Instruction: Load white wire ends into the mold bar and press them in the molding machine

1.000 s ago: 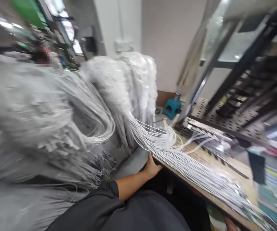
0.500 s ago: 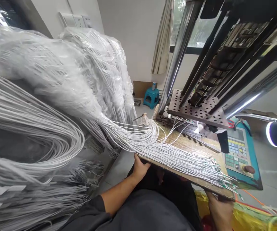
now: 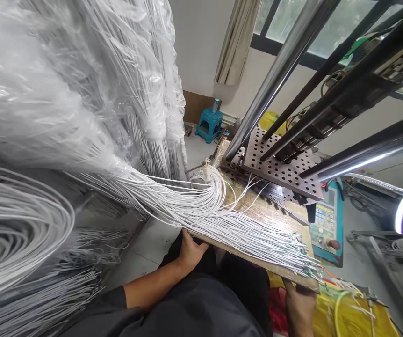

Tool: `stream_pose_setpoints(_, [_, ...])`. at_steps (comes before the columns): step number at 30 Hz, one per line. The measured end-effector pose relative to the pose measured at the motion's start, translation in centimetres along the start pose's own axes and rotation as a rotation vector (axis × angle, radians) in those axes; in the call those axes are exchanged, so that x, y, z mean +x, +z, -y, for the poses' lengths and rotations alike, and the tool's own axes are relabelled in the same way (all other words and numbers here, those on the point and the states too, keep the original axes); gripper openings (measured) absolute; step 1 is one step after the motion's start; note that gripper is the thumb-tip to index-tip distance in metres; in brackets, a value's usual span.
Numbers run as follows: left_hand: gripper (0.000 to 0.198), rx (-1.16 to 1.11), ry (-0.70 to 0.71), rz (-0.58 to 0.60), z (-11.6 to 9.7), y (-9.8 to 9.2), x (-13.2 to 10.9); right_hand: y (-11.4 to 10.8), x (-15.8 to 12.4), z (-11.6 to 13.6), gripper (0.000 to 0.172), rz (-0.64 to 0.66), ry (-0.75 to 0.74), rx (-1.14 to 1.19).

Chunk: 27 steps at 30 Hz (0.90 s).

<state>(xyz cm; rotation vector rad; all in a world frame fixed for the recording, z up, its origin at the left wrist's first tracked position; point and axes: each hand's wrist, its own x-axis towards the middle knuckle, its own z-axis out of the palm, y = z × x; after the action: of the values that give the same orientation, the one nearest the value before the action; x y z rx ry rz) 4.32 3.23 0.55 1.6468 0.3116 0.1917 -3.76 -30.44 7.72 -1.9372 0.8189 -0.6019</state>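
Board [image 3: 266,213]: wooden, flat in front of the body, near edge right above the lap; left end in the left hand, near right corner over the right hand
Left hand [image 3: 189,250]: closed on the near left edge of the board, thumb [image 3: 186,235] on top at the rim, other fingers tucked beneath and hidden; narrow grip, only the thickness of the board between
Right hand [image 3: 298,304]: under the near right corner, touching the underside; fingers hidden by the board, so cannot tell how far open
Wires [image 3: 243,231]: white, lying in a dense flat band on the board, just beyond the left thumb and above the right hand
Long axis: board and wires run left to right and slope down toward the right; bare ends with small coloured tips point at the right corner
Wire source: band rises off the left end into big bundles [image 3: 82,93] wrapped in clear plastic
Beyond the board: plate with holes [image 3: 282,164] under slanting steel posts [image 3: 275,75], touching the far edge
Right of the board: control panel [image 3: 324,222] with buttons, just beside
Far floor: blue stool [image 3: 209,125] below a curtain [image 3: 234,42], well apart
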Motion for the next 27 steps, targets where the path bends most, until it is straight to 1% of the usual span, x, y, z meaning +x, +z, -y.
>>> stream_pose_setpoints(2, [0.092, 0.005, -0.042, -0.001, 0.0, 0.0, -0.1, 0.0, 0.0, 0.5, 0.071, -0.002, 0.009, -0.024])
stream_pose_setpoints(4, [0.092, 0.021, -0.064, 0.004, 0.0, -0.1, -0.2, -0.1, 0.1, 0.4, 0.070, -0.002, 0.033, -0.060])
stream_pose_setpoints(9, [0.089, 0.082, -0.060, 0.032, -0.6, -0.4, -0.1, -0.6, 0.4, -1.9, 0.065, -0.007, 0.100, -0.101])
stream_pose_setpoints(12, [0.087, 0.109, -0.032, 0.043, -1.0, -0.7, 0.1, -0.8, 0.3, -2.9, 0.054, -0.030, 0.120, -0.102])
stream_pose_setpoints(14, [0.087, 0.113, -0.003, 0.042, -1.1, -0.9, 0.1, -0.7, 0.2, -2.9, 0.046, -0.029, 0.133, -0.074])
stream_pose_setpoints(15, [0.087, 0.115, 0.001, 0.041, -1.1, -1.0, 0.2, -0.6, 0.1, -2.8, 0.045, -0.028, 0.135, -0.041])
stream_pose_setpoints(16, [0.089, 0.118, 0.000, 0.044, -1.1, -0.9, 0.2, -0.4, 0.0, -2.5, 0.048, -0.028, 0.134, -0.001])
stream_pose_setpoints(20, [0.092, 0.136, 0.009, 0.056, -1.4, -0.3, 0.3, 0.4, -0.2, -0.7, 0.067, -0.037, 0.104, 0.117])
stream_pose_setpoints(22, [0.092, 0.156, 0.036, 0.044, -1.9, -0.5, 0.3, 0.6, -0.4, 0.1, 0.069, -0.009, 0.088, 0.110])
stream_pose_setpoints(23, [0.091, 0.182, 0.040, 0.046, -2.3, -1.0, 0.4, 0.5, -0.4, 0.2, 0.070, 0.004, 0.088, 0.102])
stream_pose_setpoints(24, [0.090, 0.228, 0.033, 0.069, -2.8, -1.9, 0.5, 0.2, -0.5, 0.1, 0.070, 0.029, 0.099, 0.104])
stream_pose_setpoints(25, [0.087, 0.300, 0.014, 0.120, -3.5, -3.2, 0.6, -0.4, -0.5, -0.2, 0.072, 0.069, 0.127, 0.116])
stream_pose_setpoints(26, [0.082, 0.401, -0.015, 0.196, -4.4, -4.9, 0.9, -1.2, -0.5, -0.7, 0.074, 0.113, 0.167, 0.138])
stream_pose_setpoints(27, [0.077, 0.522, -0.044, 0.305, -5.6, -6.8, 1.3, -2.3, -0.4, -1.4, 0.076, 0.152, 0.217, 0.162])
